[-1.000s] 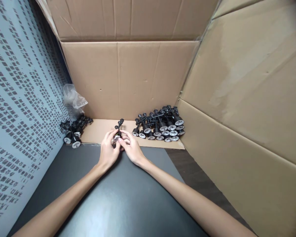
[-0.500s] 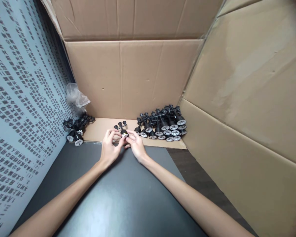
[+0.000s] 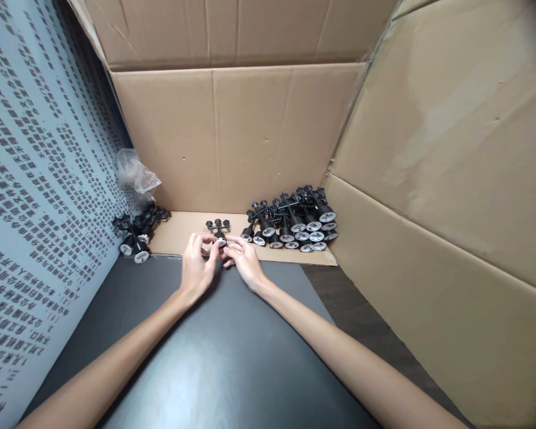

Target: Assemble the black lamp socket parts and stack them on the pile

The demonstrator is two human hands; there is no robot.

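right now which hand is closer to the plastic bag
Left. The left hand is to the right of the plastic bag and lower in view; the right hand is farther right.

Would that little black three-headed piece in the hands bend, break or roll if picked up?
The black three-headed piece looks stiff: its thin crossbar doesn't sag. Being so slim, that bar might snap if squeezed. Dropped sideways, the round base could roll, though the heads would probably stop it.

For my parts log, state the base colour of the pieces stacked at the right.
Whitish-grey bases, best seen in the head view.
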